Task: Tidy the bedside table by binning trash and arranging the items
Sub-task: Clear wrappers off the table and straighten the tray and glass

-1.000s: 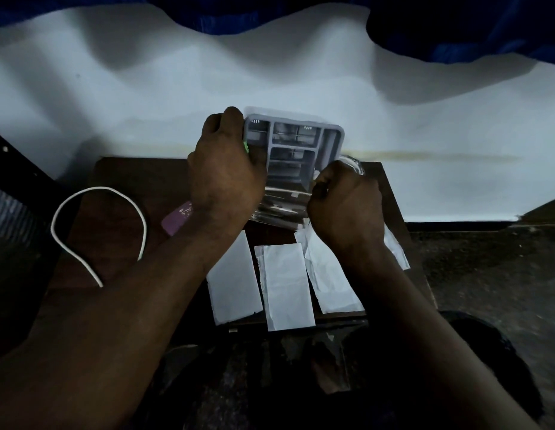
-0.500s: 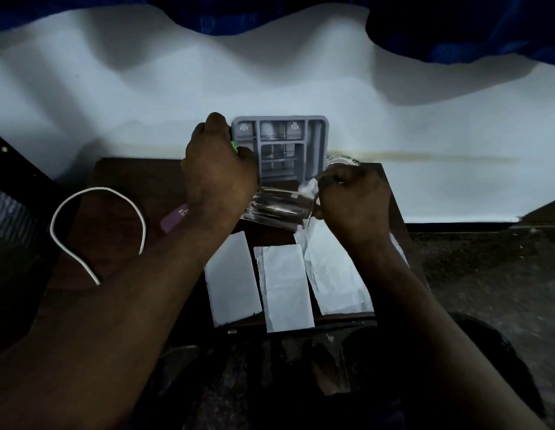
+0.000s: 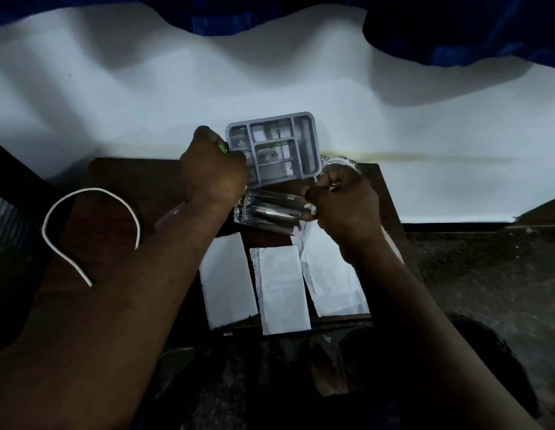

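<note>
While the light is dim, the left grip is plainly curled round the left edge of the grey compartment tray, holding it tilted over the far side of the counter. The right grip is clenched on clear crinkled plastic, which stretches between both grips just below the tray. Three white paper sheets lie on the counter nearer than the grips. A white cable curves well left of the left grip.
</note>
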The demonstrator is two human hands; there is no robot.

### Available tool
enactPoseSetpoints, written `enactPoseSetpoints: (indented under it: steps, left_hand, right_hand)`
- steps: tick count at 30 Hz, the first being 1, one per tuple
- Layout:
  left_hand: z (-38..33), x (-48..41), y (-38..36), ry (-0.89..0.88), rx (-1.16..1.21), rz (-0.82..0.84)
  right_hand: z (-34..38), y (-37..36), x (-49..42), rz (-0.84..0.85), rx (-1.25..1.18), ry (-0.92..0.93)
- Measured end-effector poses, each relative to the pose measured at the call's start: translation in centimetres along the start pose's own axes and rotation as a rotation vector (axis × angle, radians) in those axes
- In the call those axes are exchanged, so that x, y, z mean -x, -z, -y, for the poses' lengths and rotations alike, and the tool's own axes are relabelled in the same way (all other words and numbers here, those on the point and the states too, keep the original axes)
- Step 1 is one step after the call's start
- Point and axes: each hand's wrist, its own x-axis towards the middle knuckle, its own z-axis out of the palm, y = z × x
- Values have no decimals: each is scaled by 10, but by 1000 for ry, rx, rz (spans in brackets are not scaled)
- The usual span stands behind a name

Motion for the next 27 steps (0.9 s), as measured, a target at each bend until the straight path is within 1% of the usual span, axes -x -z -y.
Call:
enactPoseSetpoints:
  steps: [2, 5, 8, 15, 18, 27]
  left_hand:
    - [0, 0, -4, -10, 15, 12]
    - [1, 1, -11, -21, -3, 35]
    - [2, 1, -17, 0, -11, 65]
    - [1, -1, -22, 21, -45, 92]
    - [1, -1, -22, 5, -72, 74]
    - [-3, 3, -16, -67, -92, 17]
  right_hand:
    - [-1, -2, 1, 42, -12, 21]
    - [-3, -5, 1, 91, 95, 76]
    - [-5, -7, 1, 138, 137, 94]
    - [-11, -10, -3, 154, 143, 95]
    - [-15, -13, -3, 174, 155, 99]
    - [-15, -15, -5, 147, 219, 146]
